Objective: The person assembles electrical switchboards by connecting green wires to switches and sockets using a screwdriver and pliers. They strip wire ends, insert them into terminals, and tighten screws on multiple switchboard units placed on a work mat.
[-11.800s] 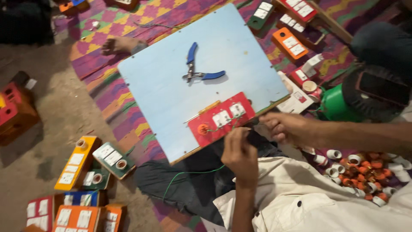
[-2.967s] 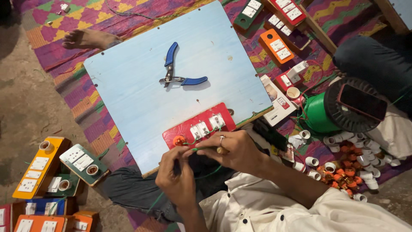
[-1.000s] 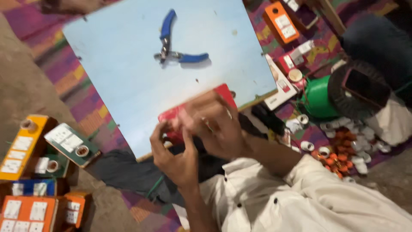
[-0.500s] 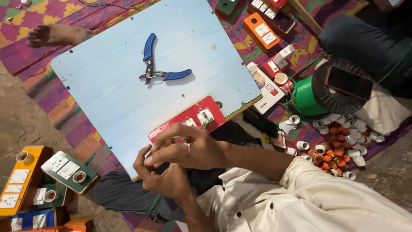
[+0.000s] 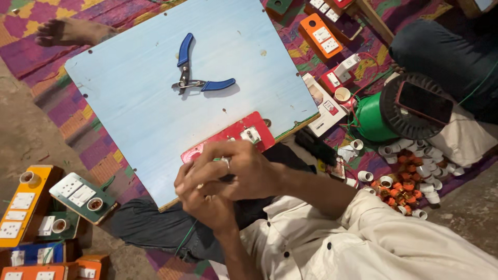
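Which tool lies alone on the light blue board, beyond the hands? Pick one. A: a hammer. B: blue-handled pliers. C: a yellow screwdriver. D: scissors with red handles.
B: the blue-handled pliers lie on the light blue board, beyond both hands at the red switch plate.

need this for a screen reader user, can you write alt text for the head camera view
Seen from above, a person's right hand and left hand meet over the near end of a red switch panel at the edge of a pale blue board; whatever they pinch is hidden. Blue-handled pliers lie on the board, with more switch panels, a green wire spool and small plastic holders around it.
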